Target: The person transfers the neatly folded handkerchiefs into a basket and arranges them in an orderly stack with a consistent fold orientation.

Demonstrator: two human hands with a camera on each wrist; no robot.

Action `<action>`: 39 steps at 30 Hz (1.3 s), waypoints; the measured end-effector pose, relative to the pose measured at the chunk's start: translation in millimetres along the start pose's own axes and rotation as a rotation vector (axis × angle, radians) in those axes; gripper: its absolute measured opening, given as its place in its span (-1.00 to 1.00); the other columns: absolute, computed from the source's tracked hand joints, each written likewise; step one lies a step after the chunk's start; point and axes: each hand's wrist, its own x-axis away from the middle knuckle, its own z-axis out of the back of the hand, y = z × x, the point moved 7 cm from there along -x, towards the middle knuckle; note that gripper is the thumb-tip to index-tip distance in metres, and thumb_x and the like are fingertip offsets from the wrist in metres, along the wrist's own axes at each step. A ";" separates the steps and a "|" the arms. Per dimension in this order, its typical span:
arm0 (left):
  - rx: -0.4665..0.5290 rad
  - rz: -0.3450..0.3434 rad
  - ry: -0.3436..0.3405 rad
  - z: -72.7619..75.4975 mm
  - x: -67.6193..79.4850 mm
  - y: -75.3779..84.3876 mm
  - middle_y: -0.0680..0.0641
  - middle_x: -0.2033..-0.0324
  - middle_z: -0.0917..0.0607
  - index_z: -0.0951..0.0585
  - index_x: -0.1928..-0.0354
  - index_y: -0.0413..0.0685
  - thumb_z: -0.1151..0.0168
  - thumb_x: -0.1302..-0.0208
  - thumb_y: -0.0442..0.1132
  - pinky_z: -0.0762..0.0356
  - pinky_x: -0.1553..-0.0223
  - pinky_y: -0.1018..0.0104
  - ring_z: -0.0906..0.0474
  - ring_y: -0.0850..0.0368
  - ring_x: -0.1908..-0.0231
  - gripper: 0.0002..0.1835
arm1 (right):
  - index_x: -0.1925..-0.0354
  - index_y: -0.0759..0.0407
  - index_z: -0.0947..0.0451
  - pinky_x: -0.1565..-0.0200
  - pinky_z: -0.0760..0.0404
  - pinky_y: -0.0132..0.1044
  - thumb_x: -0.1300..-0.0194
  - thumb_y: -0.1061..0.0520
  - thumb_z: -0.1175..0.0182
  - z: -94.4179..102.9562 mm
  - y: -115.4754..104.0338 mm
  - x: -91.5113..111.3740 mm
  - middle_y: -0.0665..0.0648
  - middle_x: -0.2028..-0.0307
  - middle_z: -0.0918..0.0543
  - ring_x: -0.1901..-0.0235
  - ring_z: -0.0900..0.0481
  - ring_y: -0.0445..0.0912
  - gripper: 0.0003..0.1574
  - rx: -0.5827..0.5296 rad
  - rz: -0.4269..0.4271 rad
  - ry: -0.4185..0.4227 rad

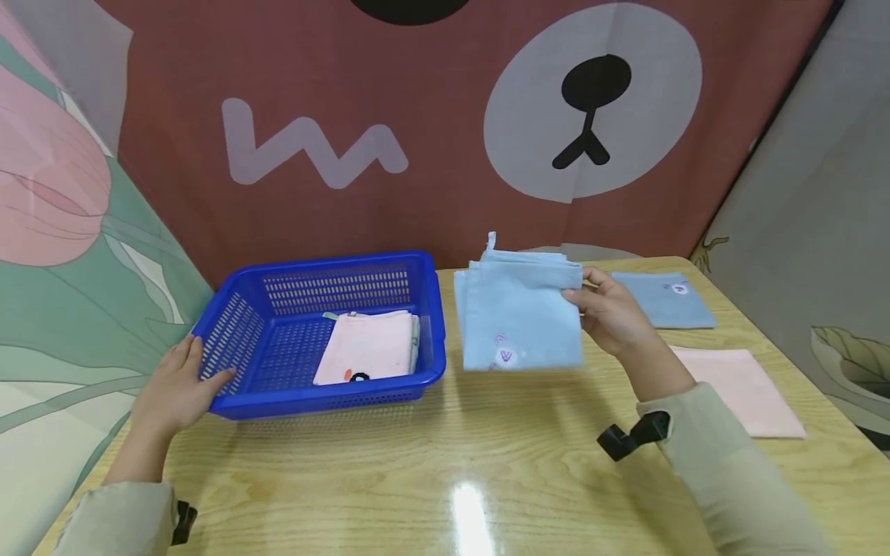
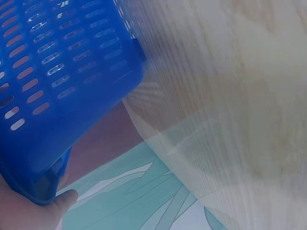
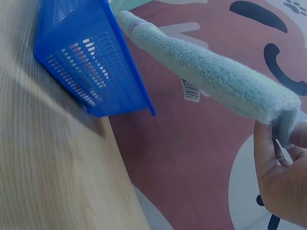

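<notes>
**Blue basket (image 1: 327,394), light-blue cloth (image 1: 520,313) beside it, pink cloth (image 1: 371,344) inside**

The left hand (image 1: 172,388) rests on the basket at eight o'clock, fingers unclenched. Just past the three o'clock side, the right hand (image 1: 616,318) pinches the folded light-blue cloth aloft. Inside, toward three o'clock, the pink cloth lies folded.

White glare on the glossy table (image 1: 348,486), wrist views hazy.

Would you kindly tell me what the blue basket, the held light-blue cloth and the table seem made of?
Blue basket: probably moulded plastic, smooth, with regular slots.
Light-blue cloth: terry-like textile, matte, fuzzy pile; fibre unclear.
Table: wood or wood-look laminate, glossy, with grain and a bright reflection.
</notes>
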 end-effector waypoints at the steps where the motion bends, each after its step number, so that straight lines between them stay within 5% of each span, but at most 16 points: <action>1: 0.001 0.001 0.001 0.1 0.1 0.0 -0.55 -0.17 0.18 0.23 -0.20 -0.55 0.29 -0.28 0.11 0.19 -0.04 -0.29 0.32 -0.45 -0.14 -0.15 | 0.32 0.13 -0.43 0.49 -0.50 -0.40 -0.24 0.39 0.10 -2.0 0.2 -1.4 0.06 0.39 -0.54 0.50 -0.49 -0.17 -0.77 -0.005 0.003 -0.002; 39: -0.003 0.009 0.003 -0.6 -0.3 -1.0 -0.54 -0.17 0.17 0.23 -0.20 -0.54 0.28 -0.27 0.11 0.19 -0.04 -0.29 0.29 -0.46 -0.14 -0.15 | 0.37 0.12 -0.41 0.52 -0.47 -0.38 -0.21 0.44 0.12 -52.1 22.2 -46.5 0.05 0.43 -0.52 0.55 -0.48 -0.16 -0.73 -0.028 -0.029 0.052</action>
